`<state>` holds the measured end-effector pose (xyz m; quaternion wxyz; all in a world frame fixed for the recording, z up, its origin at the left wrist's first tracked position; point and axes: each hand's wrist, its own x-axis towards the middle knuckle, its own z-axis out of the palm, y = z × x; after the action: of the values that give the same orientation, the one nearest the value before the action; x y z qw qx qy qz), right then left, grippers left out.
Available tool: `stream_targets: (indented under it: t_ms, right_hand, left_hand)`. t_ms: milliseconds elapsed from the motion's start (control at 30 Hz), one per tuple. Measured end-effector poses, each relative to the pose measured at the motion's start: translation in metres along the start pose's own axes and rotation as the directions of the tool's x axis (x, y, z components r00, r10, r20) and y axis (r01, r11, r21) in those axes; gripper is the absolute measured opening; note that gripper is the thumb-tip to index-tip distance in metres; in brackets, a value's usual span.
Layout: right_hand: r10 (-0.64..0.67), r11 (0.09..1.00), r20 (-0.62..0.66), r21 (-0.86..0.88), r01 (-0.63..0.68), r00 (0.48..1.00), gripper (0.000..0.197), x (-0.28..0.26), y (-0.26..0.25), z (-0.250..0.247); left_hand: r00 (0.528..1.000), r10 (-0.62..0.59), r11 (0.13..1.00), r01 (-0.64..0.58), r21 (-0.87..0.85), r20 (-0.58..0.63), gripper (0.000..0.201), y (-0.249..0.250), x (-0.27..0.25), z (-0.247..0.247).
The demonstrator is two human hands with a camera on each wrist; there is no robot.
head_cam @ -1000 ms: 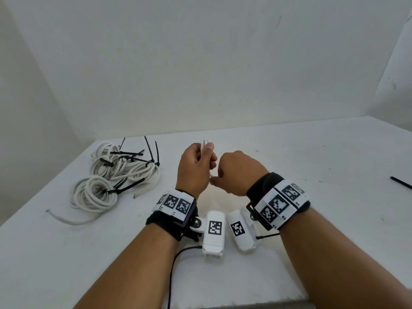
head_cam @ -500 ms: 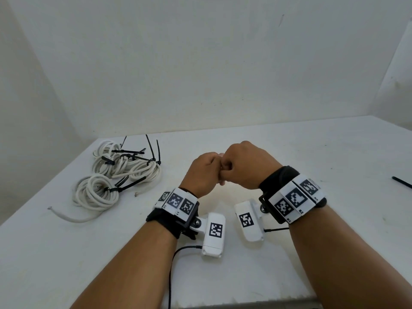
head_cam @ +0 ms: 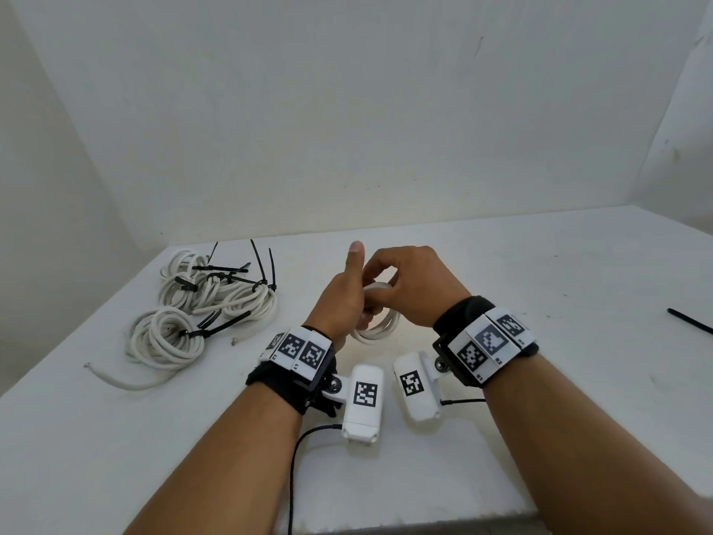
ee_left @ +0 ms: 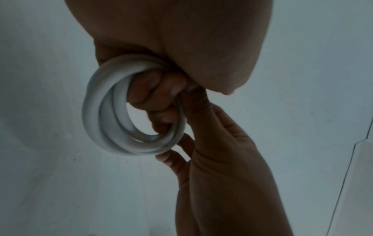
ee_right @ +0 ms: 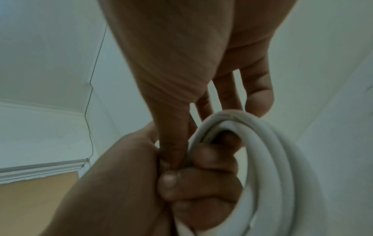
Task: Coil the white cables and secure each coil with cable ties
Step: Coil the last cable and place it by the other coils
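Observation:
My left hand (head_cam: 345,303) grips a small white cable coil (head_cam: 376,328) held above the table, with its thumb pointing up. In the left wrist view its fingers (ee_left: 159,99) curl through the coil (ee_left: 101,115). My right hand (head_cam: 389,281) arches over the top of the coil and pinches the cable against the left fist. The right wrist view shows the right thumb (ee_right: 171,140) pressed down beside the coil (ee_right: 272,159), with the other fingers (ee_right: 258,95) behind it. No tie shows on this coil.
Several coiled white cables (head_cam: 216,299) bound with black cable ties (head_cam: 262,272) lie at the table's left, one loose cable end (head_cam: 115,380) trailing toward me. A single black cable tie (head_cam: 690,326) lies at the far right edge. White walls enclose the table (head_cam: 540,264).
The two fists were pressed together; now my left thumb sticks up, my right fingers have spread over the coil, and the coil shows hanging below the hands.

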<state>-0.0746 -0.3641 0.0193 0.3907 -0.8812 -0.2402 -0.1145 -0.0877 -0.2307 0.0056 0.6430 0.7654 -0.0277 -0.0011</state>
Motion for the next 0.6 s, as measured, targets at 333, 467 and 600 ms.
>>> stream_targets:
  t_ms: [333,467,600]
  right_hand:
    - [-0.021,0.996,-0.018,0.091,0.022,1.000,0.005,0.000,-0.002,0.003]
    - [-0.004,0.987,-0.264,0.152,0.045,0.964,0.007,0.002,0.006,-0.012]
    - [0.071,0.981,-0.415,0.194,0.012,0.907,0.010,-0.002,0.015,-0.017]
  left_hand:
    - [0.997,-0.025,0.984,0.013,-0.177,-0.068,0.060,0.004,0.007,-0.005]
    - [0.992,-0.123,0.912,0.114,-0.394,0.003,0.040,0.006,0.007,0.001]
    - [0.978,-0.206,0.757,0.176,-0.630,0.025,0.025,0.013,0.012,0.022]
